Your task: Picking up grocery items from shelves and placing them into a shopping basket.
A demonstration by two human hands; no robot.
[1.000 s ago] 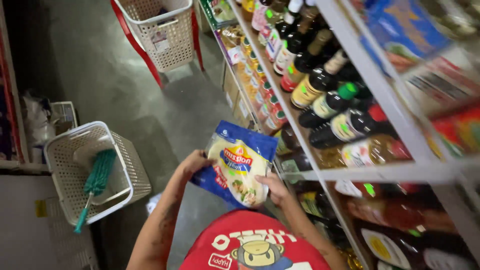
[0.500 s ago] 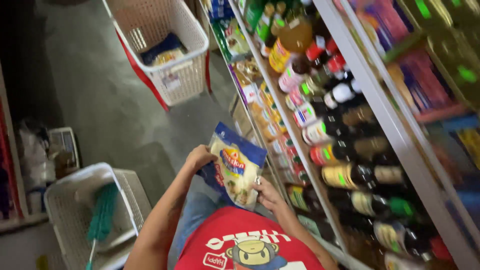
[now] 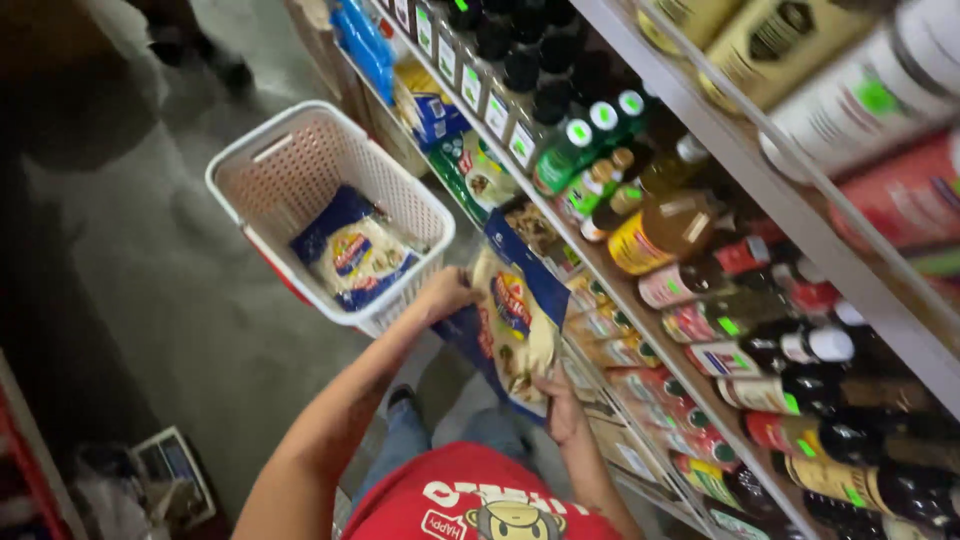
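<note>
Your left hand (image 3: 447, 293) and right hand (image 3: 560, 400) both grip the bag (image 3: 510, 325); at ten o'clock the basket (image 3: 262, 152) waits. Loosen either hold and it likely drops to the floor (image 3: 170, 300).

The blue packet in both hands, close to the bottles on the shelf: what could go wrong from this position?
1. The blue packet is held by its ends only, left hand at the top and right hand at the bottom; it could slip or bend.
2. It is close to the bottles at the shelf edge; a swing might knock one down.
3. The white basket stands on the floor beside the person; a step could catch it.
</note>
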